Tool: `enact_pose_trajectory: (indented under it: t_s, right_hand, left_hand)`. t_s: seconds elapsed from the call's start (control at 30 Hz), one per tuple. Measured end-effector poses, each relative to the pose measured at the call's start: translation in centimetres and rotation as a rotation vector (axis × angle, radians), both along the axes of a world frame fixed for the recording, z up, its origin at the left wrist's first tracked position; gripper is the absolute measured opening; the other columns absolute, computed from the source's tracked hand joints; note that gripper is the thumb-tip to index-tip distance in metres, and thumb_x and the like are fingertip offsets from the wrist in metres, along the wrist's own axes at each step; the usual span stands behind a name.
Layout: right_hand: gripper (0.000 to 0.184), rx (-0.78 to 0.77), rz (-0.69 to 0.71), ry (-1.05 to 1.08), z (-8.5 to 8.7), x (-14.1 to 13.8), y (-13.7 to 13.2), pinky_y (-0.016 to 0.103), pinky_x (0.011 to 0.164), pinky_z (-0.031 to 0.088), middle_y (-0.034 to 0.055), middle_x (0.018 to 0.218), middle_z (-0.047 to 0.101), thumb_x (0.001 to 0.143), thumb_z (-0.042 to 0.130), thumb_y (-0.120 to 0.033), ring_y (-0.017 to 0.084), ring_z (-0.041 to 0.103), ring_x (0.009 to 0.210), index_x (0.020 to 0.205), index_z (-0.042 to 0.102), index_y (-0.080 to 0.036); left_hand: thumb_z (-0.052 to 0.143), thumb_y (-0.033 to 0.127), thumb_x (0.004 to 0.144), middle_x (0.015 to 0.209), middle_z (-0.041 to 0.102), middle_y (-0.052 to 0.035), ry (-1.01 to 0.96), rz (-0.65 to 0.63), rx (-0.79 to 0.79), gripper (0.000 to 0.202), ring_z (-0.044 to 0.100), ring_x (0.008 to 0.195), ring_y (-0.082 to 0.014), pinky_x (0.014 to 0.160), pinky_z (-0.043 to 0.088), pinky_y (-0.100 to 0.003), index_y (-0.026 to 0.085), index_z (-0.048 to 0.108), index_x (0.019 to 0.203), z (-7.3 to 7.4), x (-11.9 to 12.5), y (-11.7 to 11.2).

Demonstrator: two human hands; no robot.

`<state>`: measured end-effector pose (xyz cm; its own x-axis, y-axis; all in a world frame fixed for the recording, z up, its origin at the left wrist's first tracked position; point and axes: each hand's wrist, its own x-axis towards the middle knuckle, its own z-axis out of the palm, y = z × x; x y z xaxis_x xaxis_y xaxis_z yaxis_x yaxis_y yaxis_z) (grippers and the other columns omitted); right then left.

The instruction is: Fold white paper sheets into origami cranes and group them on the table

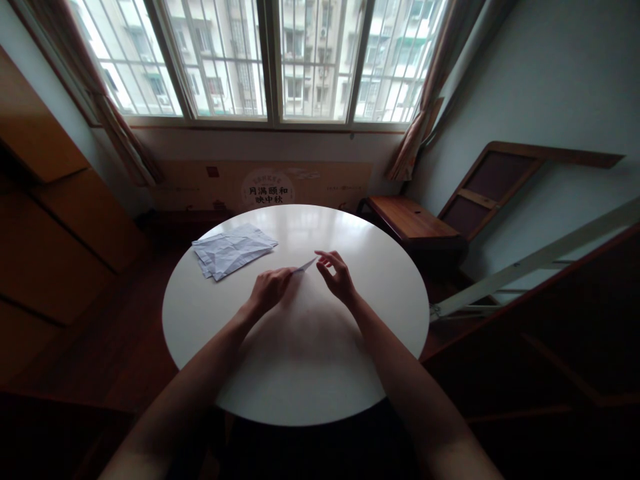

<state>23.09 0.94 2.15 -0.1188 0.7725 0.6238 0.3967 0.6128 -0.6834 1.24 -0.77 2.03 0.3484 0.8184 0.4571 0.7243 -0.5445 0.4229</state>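
Pinching near the frame's middle, the left grip [269, 288] is holding one small white folded paper strip [307, 265] by its near end, seemingly so that the pointed tip is sticking out toward the right grip [338, 275]. That one is hovering just beside the tip, fingers spread, holding nothing. Both are sitting low over the round white surface [300, 373]. Toward the upper left, one loose pile of creased white paper sheets [233, 249] is lying within reach, with several sheets in it but too overlapped to count.
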Motion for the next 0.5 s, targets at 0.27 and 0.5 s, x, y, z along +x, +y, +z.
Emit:
enact_pose_trajectory:
  t_s: [0.27,0.5]
  right_hand:
    - [0.045,-0.097,-0.102,0.121,-0.8,0.4,0.9,0.033,0.082,0.05,0.008,0.096,0.062,0.097,0.034,-0.047,0.018,0.06,0.088,0.127,0.054,-0.019]
    - [0.023,-0.144,0.063,-0.203,-2.1,0.1,1.1,0.034,0.082,0.05,0.0076,0.095,0.064,0.086,0.061,-0.033,0.017,0.062,0.087,0.1,0.072,-0.019]
  left_hand:
    - [0.062,0.049,0.082,0.079,0.069,-0.0058,-0.865,-0.002,-0.378,0.069,0.065,0.063,-0.0184,0.065,0.053,-0.034,0.013,0.04,0.138,0.2,-0.8,1.5]
    - [0.068,0.02,0.075,0.126,0.056,-0.0109,-0.078,0.128,-0.082,0.055,0.054,0.113,-0.0275,0.096,0.043,-0.046,0.024,0.056,0.129,-2.1,-0.5,1.3]
